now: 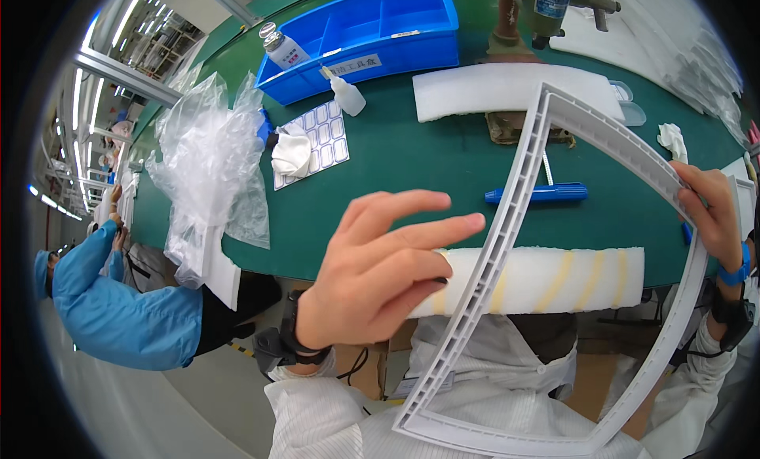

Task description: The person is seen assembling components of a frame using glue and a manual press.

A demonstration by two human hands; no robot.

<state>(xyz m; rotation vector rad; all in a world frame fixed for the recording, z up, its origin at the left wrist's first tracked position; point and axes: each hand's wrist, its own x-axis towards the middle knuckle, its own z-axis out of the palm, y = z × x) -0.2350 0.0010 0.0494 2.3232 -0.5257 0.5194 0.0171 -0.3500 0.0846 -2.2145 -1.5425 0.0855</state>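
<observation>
"Where's the white plastic rectangular frame (508, 211)?"

"Tilted across the green table's (380, 154) near edge: right hand (711, 208) pinching one side, left hand (376, 277) open beside it. That lone grip might let it twist."

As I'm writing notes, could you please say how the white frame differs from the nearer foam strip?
The white frame surrounds an open middle; the nearer foam strip is a solid slab. The white frame is held by the right hand, while the nearer foam strip lies at the green table's near edge. The white frame is plain, whereas the nearer foam strip bears yellowish bands. Both are mostly white.
</observation>
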